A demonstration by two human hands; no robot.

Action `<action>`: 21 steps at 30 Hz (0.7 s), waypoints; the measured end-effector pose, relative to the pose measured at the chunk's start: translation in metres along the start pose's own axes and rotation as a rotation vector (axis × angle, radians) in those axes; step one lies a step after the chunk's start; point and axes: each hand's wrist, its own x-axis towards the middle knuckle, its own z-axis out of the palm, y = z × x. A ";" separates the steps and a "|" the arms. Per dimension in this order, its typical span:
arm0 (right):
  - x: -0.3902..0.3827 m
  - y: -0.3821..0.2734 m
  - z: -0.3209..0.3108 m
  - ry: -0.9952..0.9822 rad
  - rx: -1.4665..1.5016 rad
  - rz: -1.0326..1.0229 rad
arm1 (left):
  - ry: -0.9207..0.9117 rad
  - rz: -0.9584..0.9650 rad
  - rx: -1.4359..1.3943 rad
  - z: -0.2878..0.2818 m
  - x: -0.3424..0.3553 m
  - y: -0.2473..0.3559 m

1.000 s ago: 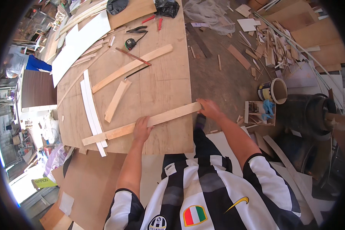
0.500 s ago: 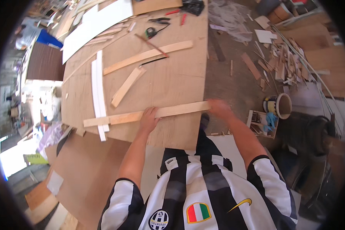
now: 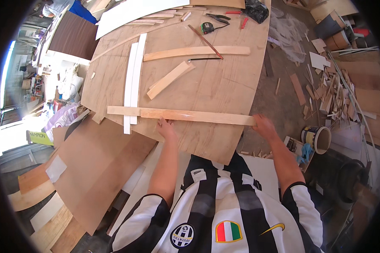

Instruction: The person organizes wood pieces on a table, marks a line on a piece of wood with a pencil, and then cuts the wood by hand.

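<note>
1. the long strip [image 3: 185,115] lies across the near part of the board [image 3: 215,84], shifted left since a second ago, now crossing the white strips [image 3: 132,80].
2. left hand [image 3: 166,127] presses its middle, fingers flat.
3. right hand [image 3: 264,125] grasps its right end at the board's edge.

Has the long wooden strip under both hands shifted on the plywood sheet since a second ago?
Cannot tell. The camera itself moved. The long wooden strip lies across the white strips, with the left hand and right hand on it, much as before.
</note>
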 end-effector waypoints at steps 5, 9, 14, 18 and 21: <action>0.005 -0.003 -0.004 -0.202 -0.058 0.124 | -0.013 -0.146 0.028 0.003 0.041 0.009; -0.003 -0.001 0.008 -0.173 -0.021 0.067 | -0.096 -0.136 0.027 0.010 0.050 0.015; -0.018 -0.024 0.028 -0.102 0.110 0.103 | -0.159 0.013 -0.212 0.036 0.037 0.053; -0.035 -0.048 0.036 0.054 0.176 0.057 | -0.058 0.132 -0.234 0.114 -0.035 0.132; -0.026 -0.081 0.048 0.115 0.210 -0.024 | -0.160 0.257 -0.091 0.135 -0.045 0.189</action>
